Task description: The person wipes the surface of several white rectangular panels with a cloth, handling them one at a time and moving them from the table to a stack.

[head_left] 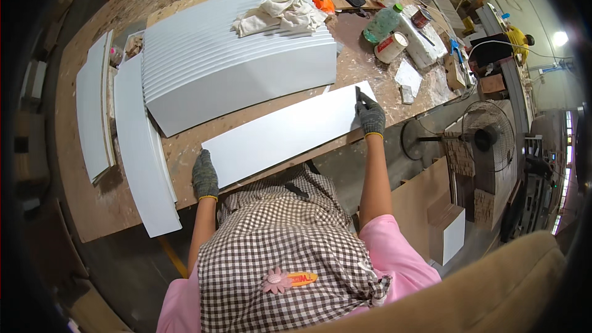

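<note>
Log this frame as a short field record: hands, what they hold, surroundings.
left hand: gloved left hand on the near left end of the white panel
right hand: gloved right hand at the panel's far right end, holding a small dark tool against it
panel: lies flat on the workbench
behind it: fanned stack of white panels, crumpled cloth on top
right side: green bottle, tape roll
</note>
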Motion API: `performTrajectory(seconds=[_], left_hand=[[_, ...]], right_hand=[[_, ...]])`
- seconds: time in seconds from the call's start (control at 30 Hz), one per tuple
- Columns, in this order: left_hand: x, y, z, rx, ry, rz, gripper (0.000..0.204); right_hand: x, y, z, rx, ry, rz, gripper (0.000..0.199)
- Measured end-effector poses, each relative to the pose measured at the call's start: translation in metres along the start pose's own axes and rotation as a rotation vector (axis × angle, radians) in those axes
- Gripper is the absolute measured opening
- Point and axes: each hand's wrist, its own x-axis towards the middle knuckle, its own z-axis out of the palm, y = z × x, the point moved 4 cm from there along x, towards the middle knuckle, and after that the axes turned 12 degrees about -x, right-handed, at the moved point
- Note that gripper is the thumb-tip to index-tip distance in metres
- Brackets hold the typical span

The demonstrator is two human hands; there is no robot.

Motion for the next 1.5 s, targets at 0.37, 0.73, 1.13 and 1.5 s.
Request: performTrajectory(seconds=[0.37,0.73,1.13,1.5], left_hand=[[0.000,-0.002,0.009,0.106,0.095,0.147,0.050],[0.007,0.010,-0.010,-0.743,-0.221,-0.339,0.048],[-0.015,0.017,0.006,0.356,0.340,0.461,0.029],[-0.050,0.030,-0.017,-0.394,0.526,0.554,0.050]], right_hand=[[-0.009,0.008,0.022,0.038,-0.066,-0.213,0.038],[-0.041,0.030,-0.003,-0.297,-0.083,-0.642,0.037],[0.118,0.057,-0.011,0.023,0.267,-0.043,0.032],[0.128,0.069,-0.017,1.230,0.232,0.259,0.026]])
